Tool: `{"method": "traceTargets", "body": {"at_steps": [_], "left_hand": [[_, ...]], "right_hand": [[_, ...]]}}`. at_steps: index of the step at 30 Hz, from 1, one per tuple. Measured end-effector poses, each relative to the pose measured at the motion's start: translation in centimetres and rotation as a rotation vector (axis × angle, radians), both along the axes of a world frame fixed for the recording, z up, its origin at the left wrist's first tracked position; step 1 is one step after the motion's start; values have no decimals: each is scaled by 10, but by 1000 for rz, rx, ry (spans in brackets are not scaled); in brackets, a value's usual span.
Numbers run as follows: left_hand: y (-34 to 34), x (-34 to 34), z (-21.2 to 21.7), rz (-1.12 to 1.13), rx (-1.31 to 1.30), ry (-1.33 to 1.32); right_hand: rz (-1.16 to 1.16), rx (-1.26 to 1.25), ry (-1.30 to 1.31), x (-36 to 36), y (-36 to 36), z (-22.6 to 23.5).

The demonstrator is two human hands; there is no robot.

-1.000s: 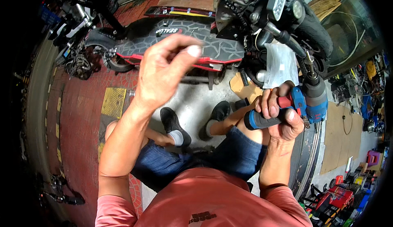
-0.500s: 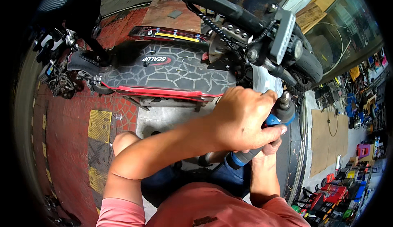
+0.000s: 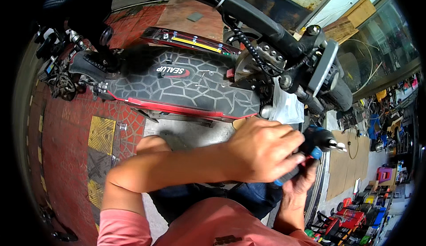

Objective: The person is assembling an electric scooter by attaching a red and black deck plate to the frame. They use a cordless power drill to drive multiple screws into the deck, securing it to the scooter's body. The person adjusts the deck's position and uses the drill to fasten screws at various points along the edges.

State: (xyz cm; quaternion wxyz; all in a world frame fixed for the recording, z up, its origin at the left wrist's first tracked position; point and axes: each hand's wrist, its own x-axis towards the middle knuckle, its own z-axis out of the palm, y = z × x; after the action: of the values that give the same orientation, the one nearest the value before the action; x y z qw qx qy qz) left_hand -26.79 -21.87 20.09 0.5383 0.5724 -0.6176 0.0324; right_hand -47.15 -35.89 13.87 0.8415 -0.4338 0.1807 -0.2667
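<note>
An electric scooter [image 3: 186, 86] with a black patterned deck trimmed in red lies across the top of the view, its stem and front wheel at the upper right. My right hand [image 3: 298, 185] grips the handle of a blue and black cordless drill [image 3: 317, 143], whose bit points right. My left hand [image 3: 262, 148] reaches across my body and lies over the drill's body and my right hand's fingers, fingers curled onto the tool. My knees and dark shorts show below my forearm.
Red brick paving with yellow tactile tiles [image 3: 101, 134] lies at the left. A white plastic bag [image 3: 286, 108] hangs by the scooter's stem. Cardboard sheets [image 3: 344, 162] cover the floor at the right, with red tool cases [image 3: 355, 219] and clutter beyond.
My left hand came down from in front of the scooter deck and moved right onto the drill. The view shifted right, and the drill tilted so its bit points right.
</note>
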Motion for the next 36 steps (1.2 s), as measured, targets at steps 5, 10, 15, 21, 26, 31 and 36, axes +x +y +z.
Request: {"method": "traceTargets", "body": {"at_steps": [5,10,15,21,26,31,36], "left_hand": [[29,148,-34,256,45,-288],[15,288,-75,704,550,-255],[-25,351,-89,549,861,-286],[-30,332,-92,522,846,-266],[-32,273,-78,599,660,14],[2,184,-25,599,487,204],[98,114,88,746,762,574]], "right_hand": [[123,97,-255,5,-40,22],[84,96,-275,1,-73,43],[60,-6,-206,15,-114,111],[197,-102,-46,82,-151,202],[391,-71,159,160,-181,297],[617,234,207,265,-191,332],[788,445,355,392,-196,284]]}}
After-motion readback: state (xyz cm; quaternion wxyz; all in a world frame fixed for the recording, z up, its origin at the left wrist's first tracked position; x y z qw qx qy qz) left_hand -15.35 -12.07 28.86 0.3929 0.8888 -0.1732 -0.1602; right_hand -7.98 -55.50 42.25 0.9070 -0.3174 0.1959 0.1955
